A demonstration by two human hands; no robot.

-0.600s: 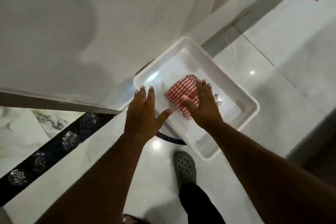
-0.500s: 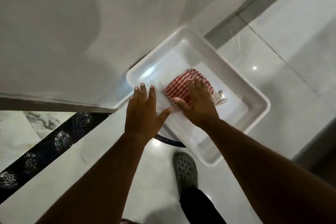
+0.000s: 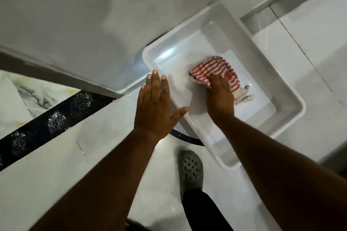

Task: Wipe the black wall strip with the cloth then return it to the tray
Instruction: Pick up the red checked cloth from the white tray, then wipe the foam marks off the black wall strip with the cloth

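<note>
Here, nearest the camera, a grey perforated clog (image 3: 190, 169) stands on the pale glossy floor, with a dark trouser leg (image 3: 203, 212) rising from it, both well below the two outstretched forearms. The left hand (image 3: 156, 103) is spread flat, fingers together and thumb splayed toward the tray, holding nothing; its thumb tip reaches just over the near rim of the white plastic tray (image 3: 289, 97). To the left of that hand and lower in the view, the black wall strip (image 3: 47, 120), patterned with pale lacy rosettes, runs diagonally between marble-look tiles. Just right of the left hand, the right hand (image 3: 219, 97) lies inside the tray, its fingers curled down onto the red-and-white striped cloth (image 3: 212, 70); whether they pinch the fabric or merely press on it is hard to tell. The cloth lies crumpled on the tray floor, spreading beyond the fingertips, with a frayed whitish edge to the hand's right. Beyond the tray rises a plain white wall.
</note>
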